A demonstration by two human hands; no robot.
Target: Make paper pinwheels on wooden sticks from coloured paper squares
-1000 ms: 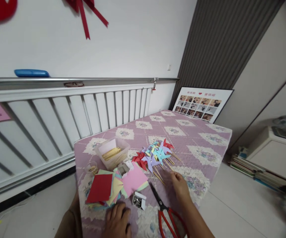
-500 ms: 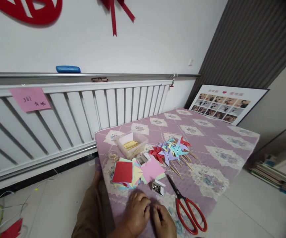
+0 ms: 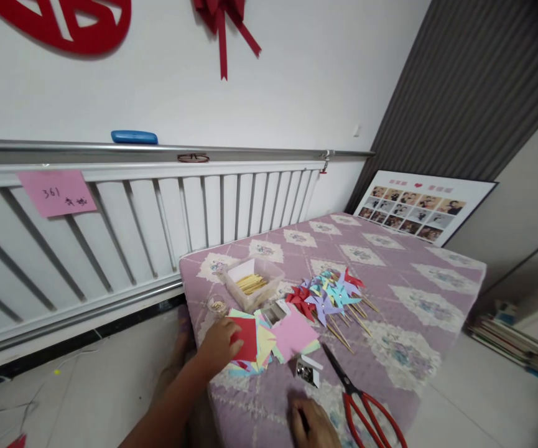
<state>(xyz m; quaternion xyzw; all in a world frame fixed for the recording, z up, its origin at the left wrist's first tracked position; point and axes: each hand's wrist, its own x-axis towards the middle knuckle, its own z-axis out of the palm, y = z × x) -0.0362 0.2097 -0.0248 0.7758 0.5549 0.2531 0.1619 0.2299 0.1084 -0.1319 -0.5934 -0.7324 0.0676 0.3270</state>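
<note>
My left hand [image 3: 221, 347] lies over the left edge of a stack of coloured paper squares, its thumb and fingers apart on the red paper square [image 3: 249, 339] at the top. My right hand [image 3: 313, 424] rests curled on the tablecloth at the bottom; whether anything is inside its fingers is hidden. Red-handled scissors [image 3: 359, 398] lie just right of it, blades pointing away. A small open box [image 3: 306, 371] with dark, shiny bits stands ahead of that hand. Pink paper squares [image 3: 296, 335] lie beside the red stack.
Finished paper pinwheels [image 3: 327, 302] on sticks lie in a pile. A clear plastic box [image 3: 254, 283] holds thin wooden sticks, with a small round container [image 3: 217, 305] near it. A white radiator [image 3: 222, 205] runs behind the table [image 3: 357, 361]. A photo board [image 3: 418, 205] leans at the far end.
My left hand has moved away from my right hand, forward and left onto the red paper. My right hand stays curled near the scissors. The view has shifted slightly.
</note>
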